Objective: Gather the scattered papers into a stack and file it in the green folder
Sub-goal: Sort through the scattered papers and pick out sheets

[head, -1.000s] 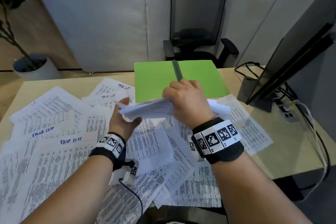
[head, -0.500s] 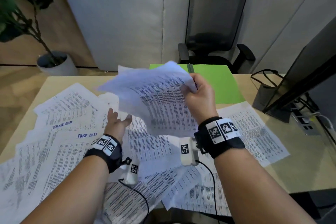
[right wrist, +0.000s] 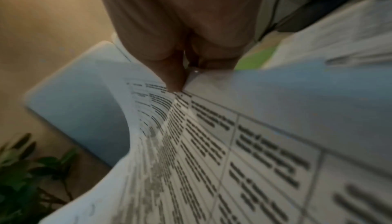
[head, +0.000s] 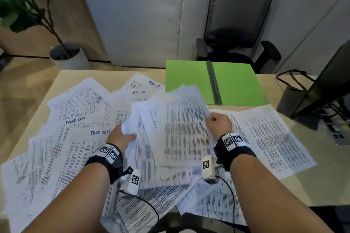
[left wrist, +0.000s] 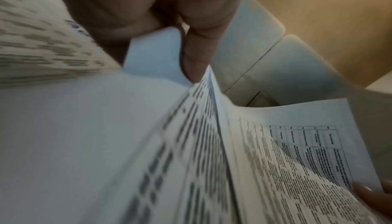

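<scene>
A loose bunch of printed sheets hangs between my two hands over the desk's middle. My right hand pinches its right edge, thumb on top; that bunch fills the right wrist view under my right hand. At the left edge my left hand grips the sheets, and in the left wrist view a left finger curls against the paper bunch. Many more scattered papers cover the desk. The green folder lies open and flat at the far edge.
A black monitor with cables stands at the right. A loose printed sheet lies by my right wrist. A black office chair stands behind the folder, and a potted plant at the far left. The wrist cable trails over the papers.
The bunch held up in my right hand has come down lower over the desk. My left hand, open below it before, now grips its left edge.
</scene>
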